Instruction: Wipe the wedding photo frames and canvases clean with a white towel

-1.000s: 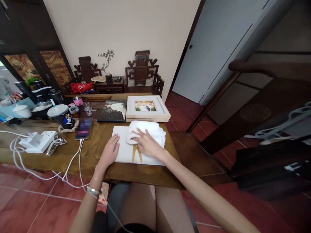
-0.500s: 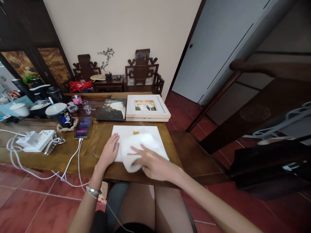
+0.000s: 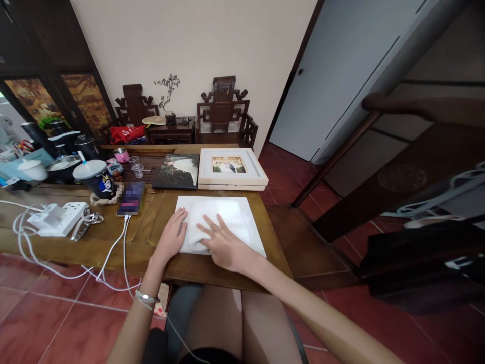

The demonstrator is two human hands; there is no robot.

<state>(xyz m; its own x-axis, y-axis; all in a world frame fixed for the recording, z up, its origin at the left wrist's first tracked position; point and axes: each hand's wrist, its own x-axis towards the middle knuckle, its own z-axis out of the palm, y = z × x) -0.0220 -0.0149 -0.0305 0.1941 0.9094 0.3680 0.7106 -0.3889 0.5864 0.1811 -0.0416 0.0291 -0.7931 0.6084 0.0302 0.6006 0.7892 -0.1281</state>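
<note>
pressing a white cloth (image 3: 238, 215) onto a white board (image 3: 258, 247) with the right hand (image 3: 226, 246), fanning the fingers wide across the cloth and seemingly not pinching a fold; leaving no way to tell about a hold underneath. resting the left hand (image 3: 172, 235) flat over the board's left edge, holding the fingers nearly together and the thumb a little apart, touching the board without clasping anything visible. working on a wooden table (image 3: 189, 268), having the board close to the near edge, just short of a framed picture (image 3: 232, 167) and a dark picture (image 3: 176, 171), and to the right of a phone (image 3: 131, 199).

covering most of the board with the cloth and leaving bare only strips near the edges. judging from that, probably being partway through the work with the cloth; hiding too much of the board's face to tell finished parts from unfinished ones.

facing one broad side of the board upward, and seemingly running its long axis left to right, roughly along the table's near edge. spreading the cloth flat over the middle, showing no clear pointing end.
</note>
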